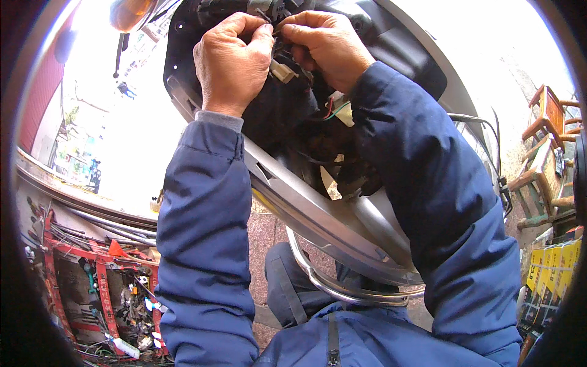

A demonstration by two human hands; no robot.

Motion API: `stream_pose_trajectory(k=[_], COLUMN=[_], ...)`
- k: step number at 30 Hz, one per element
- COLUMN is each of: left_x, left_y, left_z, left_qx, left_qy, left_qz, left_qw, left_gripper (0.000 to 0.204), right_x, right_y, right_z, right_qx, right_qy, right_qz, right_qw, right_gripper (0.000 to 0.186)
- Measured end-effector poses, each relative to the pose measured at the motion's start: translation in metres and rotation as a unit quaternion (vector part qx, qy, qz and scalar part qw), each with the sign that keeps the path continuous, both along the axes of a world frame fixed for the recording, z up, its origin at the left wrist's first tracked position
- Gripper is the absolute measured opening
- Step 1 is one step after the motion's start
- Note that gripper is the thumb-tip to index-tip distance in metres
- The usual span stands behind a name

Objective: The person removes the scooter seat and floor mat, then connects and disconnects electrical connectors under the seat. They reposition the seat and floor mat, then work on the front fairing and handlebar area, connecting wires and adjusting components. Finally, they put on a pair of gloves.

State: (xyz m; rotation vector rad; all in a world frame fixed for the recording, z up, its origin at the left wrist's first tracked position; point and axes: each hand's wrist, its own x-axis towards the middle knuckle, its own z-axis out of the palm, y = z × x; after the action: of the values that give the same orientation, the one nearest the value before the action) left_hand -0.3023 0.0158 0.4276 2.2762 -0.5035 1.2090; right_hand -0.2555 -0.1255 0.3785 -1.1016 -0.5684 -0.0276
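Both hands meet at the top, over the opened body of a silver and black scooter. My left hand is closed, thumb and forefinger pinching what looks like a thin dark wire. Close beside it, my right hand pinches a thin wire end too, its other fingers curled. The two pairs of fingertips are almost touching. Just below them hangs a cream plastic connector. Red and green wires show lower in the opening, near my right sleeve. The fingers partly hide the wiring between them.
A curved metal rail of the scooter runs close before my body. Red racks with cables and small parts stand at lower left. Wooden chairs and yellow boxes are at right. An orange lamp juts in at upper left.
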Motion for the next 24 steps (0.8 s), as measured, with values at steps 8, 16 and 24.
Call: stream_pose_trajectory(k=[8, 16, 24], left_x=[-0.002, -0.005, -0.004], left_y=[-0.003, -0.005, -0.006], left_z=[-0.001, 0.001, 0.001], left_qx=[0.052, 0.042, 0.045], left_qy=[-0.029, -0.002, -0.006], left_qz=[0.04, 0.055, 0.053], left_qw=[0.997, 0.998, 0.998], left_gripper=[0.006, 0.006, 0.009], right_x=[0.014, 0.002, -0.002], right_y=[0.013, 0.0, -0.003], right_z=[-0.004, -0.003, 0.0], right_qx=[0.02, 0.013, -0.004], right_qy=[-0.155, -0.046, 0.024], right_qz=[-0.162, -0.076, -0.03], right_qw=[0.974, 0.996, 0.999], right_gripper=[0.024, 0.023, 0.023])
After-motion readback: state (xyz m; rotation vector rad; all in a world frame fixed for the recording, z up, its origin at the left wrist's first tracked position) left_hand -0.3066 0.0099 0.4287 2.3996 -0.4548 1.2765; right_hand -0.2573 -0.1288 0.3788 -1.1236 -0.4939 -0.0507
